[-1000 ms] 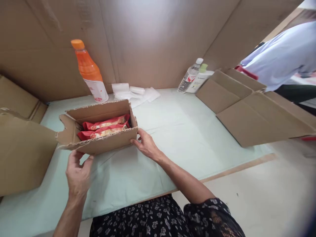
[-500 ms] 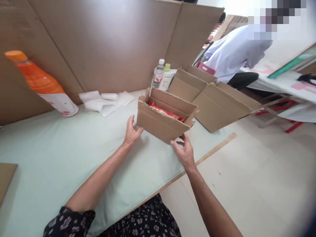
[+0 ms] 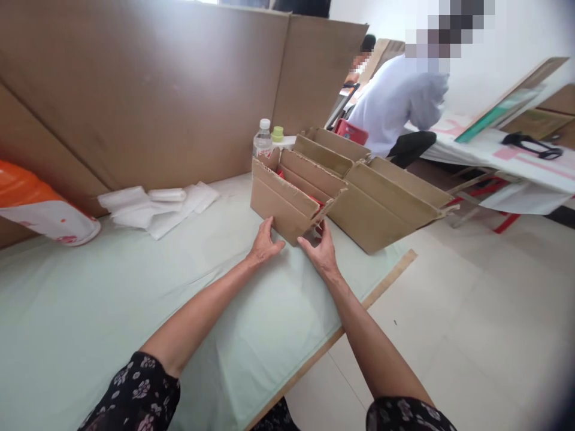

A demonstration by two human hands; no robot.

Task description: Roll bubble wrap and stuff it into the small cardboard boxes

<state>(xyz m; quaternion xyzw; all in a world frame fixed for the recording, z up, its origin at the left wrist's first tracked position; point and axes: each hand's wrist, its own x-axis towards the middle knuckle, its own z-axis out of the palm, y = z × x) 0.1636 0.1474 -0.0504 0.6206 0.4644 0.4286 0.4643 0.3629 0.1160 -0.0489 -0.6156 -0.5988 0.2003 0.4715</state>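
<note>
A small open cardboard box stands upright on the cloth-covered table, with red packaging partly showing inside. My left hand is at its front face, fingers stretched out and thumb apart; the fingertips seem to touch the cardboard. At the lower near right corner, my right hand has its thumb in front and its fingers round the side of the box. A larger open cardboard box stands close behind, to the right. The small box hides part of it.
Behind stand a clear bottle and a green-capped container. White wrapping sheets and an orange bottle are at the left. A cardboard panel borders the table's back. A seated person is beyond the table edge.
The small box has moved away from me, closer to the larger box and in front of the bottles. My hands have come closer together at its near end. The view has turned right.
</note>
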